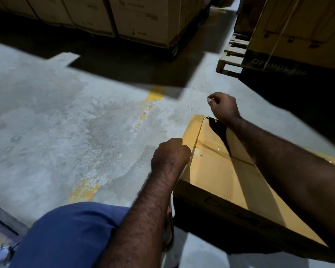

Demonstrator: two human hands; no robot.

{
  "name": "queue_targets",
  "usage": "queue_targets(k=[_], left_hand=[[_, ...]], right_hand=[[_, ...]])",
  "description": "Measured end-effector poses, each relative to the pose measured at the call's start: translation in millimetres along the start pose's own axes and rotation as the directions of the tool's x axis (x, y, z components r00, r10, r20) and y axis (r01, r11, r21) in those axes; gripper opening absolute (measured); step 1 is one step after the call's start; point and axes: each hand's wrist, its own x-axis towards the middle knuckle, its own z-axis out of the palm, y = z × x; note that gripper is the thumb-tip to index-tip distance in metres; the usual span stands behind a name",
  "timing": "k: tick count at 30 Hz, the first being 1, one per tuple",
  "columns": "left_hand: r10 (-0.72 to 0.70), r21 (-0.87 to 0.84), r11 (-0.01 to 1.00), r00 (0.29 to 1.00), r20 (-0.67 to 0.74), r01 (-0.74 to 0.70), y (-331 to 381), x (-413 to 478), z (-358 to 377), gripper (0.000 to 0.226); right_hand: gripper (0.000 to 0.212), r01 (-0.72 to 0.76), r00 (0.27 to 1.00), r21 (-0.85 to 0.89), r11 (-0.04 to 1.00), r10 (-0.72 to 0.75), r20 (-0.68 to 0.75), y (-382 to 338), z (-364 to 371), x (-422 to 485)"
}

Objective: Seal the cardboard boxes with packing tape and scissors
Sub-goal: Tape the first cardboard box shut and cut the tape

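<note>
Your left hand (170, 154) is curling into a fist, knuckles up, and pressing against the left edge of the box (226, 176). I cannot tell whether it is gripping anything. Your right hand (223, 108) is hovering farther out, just past the box's far corner. Its fingers are curled and the thumb is pressing on the forefinger as in a pinch, but whatever may be between them is too fine to see.

Nearest you, below your left forearm, your knee (72, 229) in blue cloth is bending out to the left. The box is lying under your right forearm and right of your left hand, lid flaps down, and your right arm is casting a dark shadow on the lid. Dark marker scrawl is running along the box's near side. A seam is running down the lid from below your right hand toward your left fist. Between your hands a glossy streak (218, 149) with small glints is crossing the lid; it looks like clear tape.

Left of both hands the floor (66, 122) is showing a worn yellow line (153, 95). Beyond your right hand a pallet (230, 60) is carrying a large carton (298, 31). Far beyond your left hand, more cartons (133, 18) are standing in a row.
</note>
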Motion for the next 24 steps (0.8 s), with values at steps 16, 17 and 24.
queue_targets(k=[16,17,24], left_hand=[[0.044,-0.352,0.933,0.992,-0.114,-0.082,-40.4,-32.9,-6.5,0.04],[0.058,-0.342,0.934,0.99,-0.132,-0.1,-42.2,-34.9,-5.5,0.04],[0.126,-0.119,0.982,0.974,-0.188,-0.149,-36.9,-40.4,-0.6,0.045]], right_hand=[[0.065,0.357,0.835,-0.175,0.918,-0.23,0.5,-14.2,10.4,-101.3],[0.069,0.372,0.817,-0.166,0.913,-0.237,0.526,-12.5,11.0,-111.4],[0.068,0.424,0.773,-0.191,0.885,-0.244,0.586,-10.2,9.8,-120.8]])
